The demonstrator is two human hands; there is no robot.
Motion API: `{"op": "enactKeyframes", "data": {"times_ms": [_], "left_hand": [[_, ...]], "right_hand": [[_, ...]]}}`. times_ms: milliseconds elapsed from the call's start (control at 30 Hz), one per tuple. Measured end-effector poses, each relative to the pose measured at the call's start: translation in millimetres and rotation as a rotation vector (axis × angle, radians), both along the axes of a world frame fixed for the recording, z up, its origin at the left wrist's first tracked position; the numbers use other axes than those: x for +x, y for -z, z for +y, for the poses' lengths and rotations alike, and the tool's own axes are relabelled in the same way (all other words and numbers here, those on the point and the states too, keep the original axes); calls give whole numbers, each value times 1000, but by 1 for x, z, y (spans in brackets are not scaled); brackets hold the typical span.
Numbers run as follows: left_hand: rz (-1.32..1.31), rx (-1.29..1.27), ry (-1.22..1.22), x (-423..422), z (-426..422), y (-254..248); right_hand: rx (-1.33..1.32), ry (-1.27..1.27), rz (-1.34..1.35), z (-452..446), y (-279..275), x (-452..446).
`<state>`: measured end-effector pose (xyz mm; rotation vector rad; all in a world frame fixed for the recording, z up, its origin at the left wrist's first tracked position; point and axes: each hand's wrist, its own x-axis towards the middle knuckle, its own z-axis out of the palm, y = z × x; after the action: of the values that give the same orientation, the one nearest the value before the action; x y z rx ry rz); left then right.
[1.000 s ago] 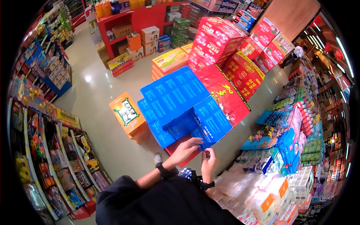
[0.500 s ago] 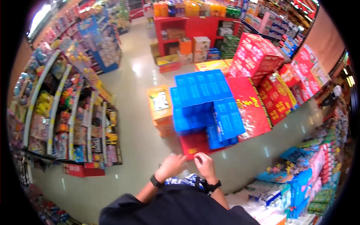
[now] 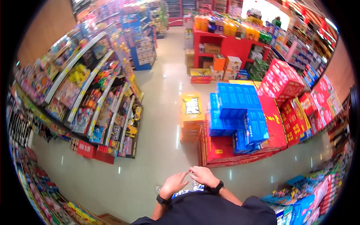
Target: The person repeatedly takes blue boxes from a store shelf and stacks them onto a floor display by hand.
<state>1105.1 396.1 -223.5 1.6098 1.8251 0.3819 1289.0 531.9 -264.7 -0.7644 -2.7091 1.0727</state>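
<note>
My left hand [image 3: 174, 185] and my right hand [image 3: 204, 176] are held up in front of my body, with their fingertips close together or touching; I cannot tell which. The left fingers are stretched out and slightly apart, and nothing shows in them. On the right, the fingers reach forward, also without anything in them. A dark band sits on each wrist. Just ahead of both hands stands a low red platform [image 3: 221, 152] of boxes. Stacked blue boxes [image 3: 240, 99] rest on top of it.
An orange carton stack [image 3: 192, 129] stands left of the platform. Toy shelves [image 3: 99, 88] line the left side, and a red display counter [image 3: 236, 47] with bottles is farther back. Packaged goods [image 3: 302, 204] lie at the lower right. Tiled floor [image 3: 165, 112] runs up the aisle.
My view has turned left, so the platform and blue boxes sit farther right. More of the left shelves shows. My hands have come together, and the right fingers have straightened from a curl.
</note>
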Motion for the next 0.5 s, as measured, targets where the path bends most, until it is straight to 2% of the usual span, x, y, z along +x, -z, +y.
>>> {"op": "enactKeyframes", "data": {"times_ms": [167, 233, 300, 500], "left_hand": [[-53, 166, -234, -50, -67, 0], [-25, 85, -355, -74, -107, -8], [-50, 69, -463, -102, -152, -5], [20, 30, -798, -163, -298, 24]], "right_hand": [[109, -263, -60, -32, 4, -76], [60, -387, -137, -54, -17, -119], [66, -493, -91, -82, -23, -165], [99, -745, 28, -182, -8, -294]]}}
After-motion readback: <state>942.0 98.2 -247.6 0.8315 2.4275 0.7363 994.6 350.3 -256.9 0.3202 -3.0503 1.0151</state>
